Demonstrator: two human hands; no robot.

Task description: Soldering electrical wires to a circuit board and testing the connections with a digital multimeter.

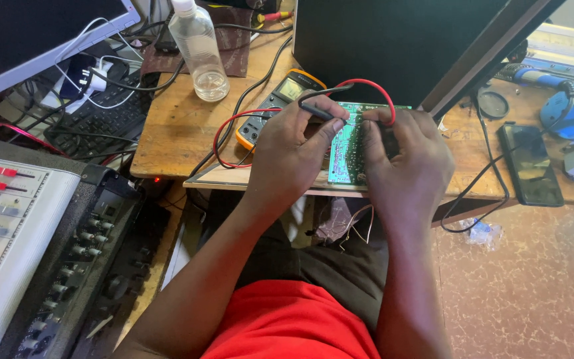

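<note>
Both hands raised close together over the lap

Left hand [291,154] has fingers curled in a pinch; right hand [405,159] is curled likewise, knuckles up; forearms converge.

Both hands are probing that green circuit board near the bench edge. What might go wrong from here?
The circuit board lies at the wooden bench's front edge, so pressure from the left hand or right hand might tip it off. The looping red lead could snag and drag the multimeter. The clear bottle stands near the leads and might be knocked over.
</note>
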